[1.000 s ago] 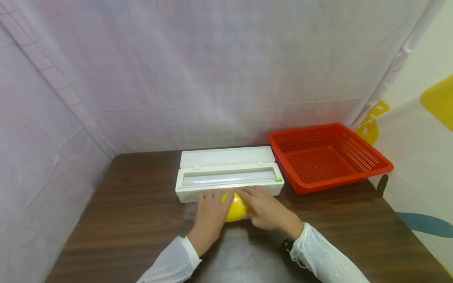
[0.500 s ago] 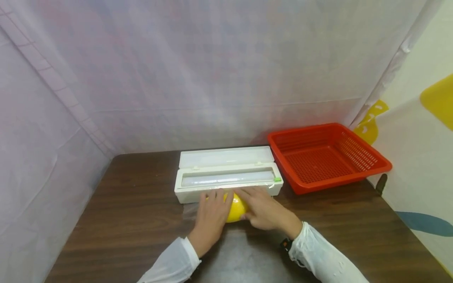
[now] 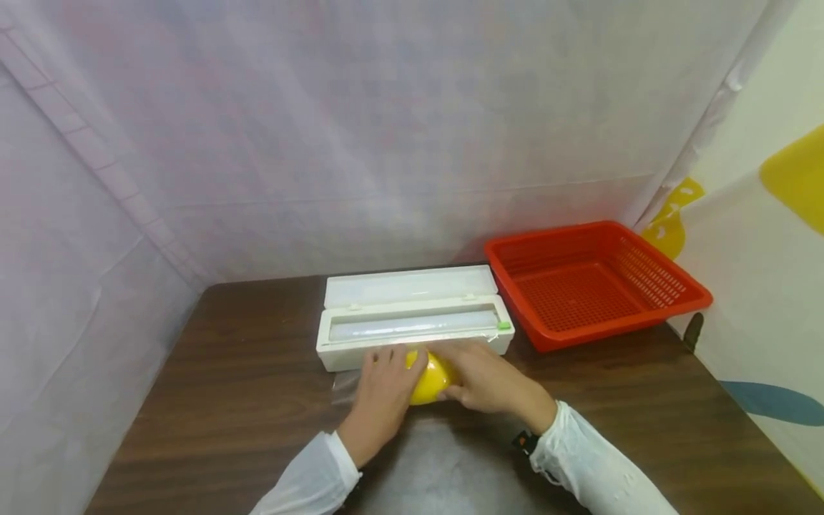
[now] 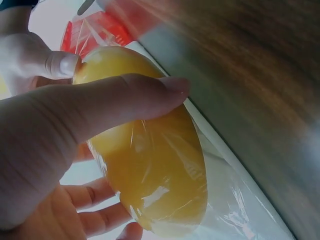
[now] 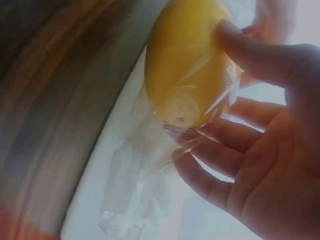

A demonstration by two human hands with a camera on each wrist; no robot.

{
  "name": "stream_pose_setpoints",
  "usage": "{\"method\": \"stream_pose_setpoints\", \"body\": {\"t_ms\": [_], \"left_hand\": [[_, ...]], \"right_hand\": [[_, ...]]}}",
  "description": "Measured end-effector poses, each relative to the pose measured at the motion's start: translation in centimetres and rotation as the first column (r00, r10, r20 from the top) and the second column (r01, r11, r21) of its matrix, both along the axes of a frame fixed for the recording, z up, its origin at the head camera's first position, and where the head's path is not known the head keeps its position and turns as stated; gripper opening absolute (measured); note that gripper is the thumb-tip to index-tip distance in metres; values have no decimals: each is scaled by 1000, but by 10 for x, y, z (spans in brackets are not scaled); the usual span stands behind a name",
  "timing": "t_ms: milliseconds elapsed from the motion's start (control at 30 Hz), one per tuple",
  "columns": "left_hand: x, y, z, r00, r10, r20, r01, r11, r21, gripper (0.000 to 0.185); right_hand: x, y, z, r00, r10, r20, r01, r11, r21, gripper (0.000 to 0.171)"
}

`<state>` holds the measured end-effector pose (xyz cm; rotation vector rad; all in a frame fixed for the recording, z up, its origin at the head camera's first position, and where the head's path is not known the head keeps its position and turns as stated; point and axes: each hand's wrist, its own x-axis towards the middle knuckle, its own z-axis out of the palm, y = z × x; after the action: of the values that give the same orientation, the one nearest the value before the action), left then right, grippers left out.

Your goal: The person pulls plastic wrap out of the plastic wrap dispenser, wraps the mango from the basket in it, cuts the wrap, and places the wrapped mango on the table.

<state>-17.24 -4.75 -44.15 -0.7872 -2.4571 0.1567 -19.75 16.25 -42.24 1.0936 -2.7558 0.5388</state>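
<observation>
A smooth yellow oval fruit [image 3: 433, 383] lies between my two hands, just in front of the white cling film dispenser [image 3: 341, 357]. Clear cling film [image 4: 232, 212] stretches over the fruit and runs on past its ends. My left hand [image 3: 381, 393] grips its left part, the thumb laid across the film-covered top in the left wrist view. From the other end my right hand [image 3: 486, 379] holds it, thumb on top and fingers under the film, seen in the right wrist view. A loose flap of film [image 5: 132, 185] hangs beyond the right fingertips.
The dispenser's lid [image 3: 412, 286] stands open behind a film roll [image 3: 412, 327], with a small green cutter [image 3: 504, 326] at the right end. A red plastic basket [image 3: 537, 325] sits at the back right of the brown table [image 3: 257, 408]. White curtains surround the table.
My right fingers have curled a little closer over the fruit, and its yellow surface shows slightly differently between the hands. The dispenser and basket stay put.
</observation>
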Motion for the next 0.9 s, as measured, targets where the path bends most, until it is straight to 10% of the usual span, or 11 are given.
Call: {"method": "stream_pose_setpoints", "body": {"t_ms": [400,900], "left_hand": [[-4,-5,12,971,16,238,-29,998,53,76],[-11,-17,15,949,-76,305,37,991,131,86]], "right_hand": [[15,-9,8,983,-59,-176,73,995,74,74],[17,-14,-1,954,-55,-294,108,980,168,83]]}}
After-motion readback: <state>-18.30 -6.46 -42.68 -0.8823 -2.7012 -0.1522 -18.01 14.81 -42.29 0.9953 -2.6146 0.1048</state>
